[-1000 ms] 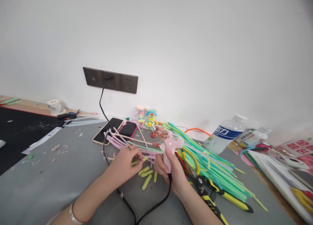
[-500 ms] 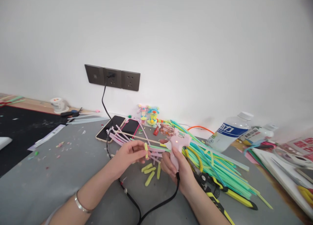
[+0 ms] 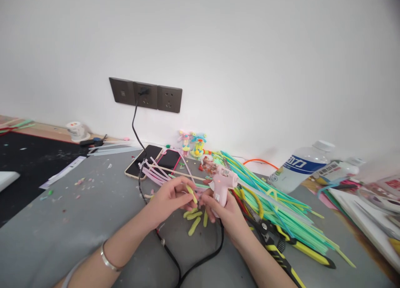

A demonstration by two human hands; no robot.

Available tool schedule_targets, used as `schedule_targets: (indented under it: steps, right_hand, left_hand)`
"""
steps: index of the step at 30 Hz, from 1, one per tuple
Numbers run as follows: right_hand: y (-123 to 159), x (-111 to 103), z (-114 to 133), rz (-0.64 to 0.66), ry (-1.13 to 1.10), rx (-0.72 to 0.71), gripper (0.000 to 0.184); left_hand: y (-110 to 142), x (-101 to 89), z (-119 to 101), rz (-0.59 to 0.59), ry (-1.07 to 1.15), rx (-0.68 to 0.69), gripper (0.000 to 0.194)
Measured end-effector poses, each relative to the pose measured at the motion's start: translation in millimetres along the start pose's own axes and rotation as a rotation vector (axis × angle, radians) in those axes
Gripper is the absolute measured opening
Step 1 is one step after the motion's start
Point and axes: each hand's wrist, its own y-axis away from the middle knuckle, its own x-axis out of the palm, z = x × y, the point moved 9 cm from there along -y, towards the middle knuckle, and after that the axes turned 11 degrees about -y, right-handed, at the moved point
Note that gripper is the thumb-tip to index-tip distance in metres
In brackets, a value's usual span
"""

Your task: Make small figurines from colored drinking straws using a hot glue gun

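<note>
Between the thumb and fingers of my left hand [image 3: 170, 198] is a short yellow fuzzy stick [image 3: 191, 194], tilted. My right hand [image 3: 226, 213] wraps the handle of a pink glue gun [image 3: 221, 184], and its thumb reaches across toward the left fingertips. The two hands are close together, and what lies between their fingertips is too small to make out. Several more yellow fuzzy pieces [image 3: 194, 225] lie on the grey table just below. Behind the hands spreads a bunch of pink fuzzy stems [image 3: 154, 173]. The gun's black cable [image 3: 208, 261] loops down toward me.
Green and yellow stems [image 3: 281, 204] fill the right side, with yellow-black pliers [image 3: 265, 227] in front. A bottle [image 3: 298, 167] stands behind them. Two phones [image 3: 133, 167] lie left of two small figures [image 3: 198, 144]. A cord runs to the wall socket [image 3: 145, 95].
My right hand has shifted left and turned the glue gun, its thumb now near my left fingers. The yellow piece in my left hand has tilted from upright. The view has shifted slightly.
</note>
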Motion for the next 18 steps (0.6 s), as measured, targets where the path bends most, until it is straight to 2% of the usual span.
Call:
schedule_targets:
  steps: [5, 9, 13, 18]
  right_hand:
    - [0, -1, -6, 0.003, -0.014, 0.03, 0.049]
    - [1, 2, -6, 0.01, -0.032, 0.028, 0.047]
    - [2, 2, -3, -0.002, -0.055, 0.021, 0.046]
    - [1, 3, 3, 0.021, -0.059, -0.002, 0.046]
  left_hand:
    - [1, -4.9, -13, -0.099, -0.351, 0.144, 0.009]
    - [5, -3.7, -27, -0.152, -0.57, 0.279, 0.01]
    - [6, -1.8, -31, -0.143, -0.576, 0.331, 0.011]
    - [4, -6.8, -25, -0.162, -0.523, 0.251, 0.014]
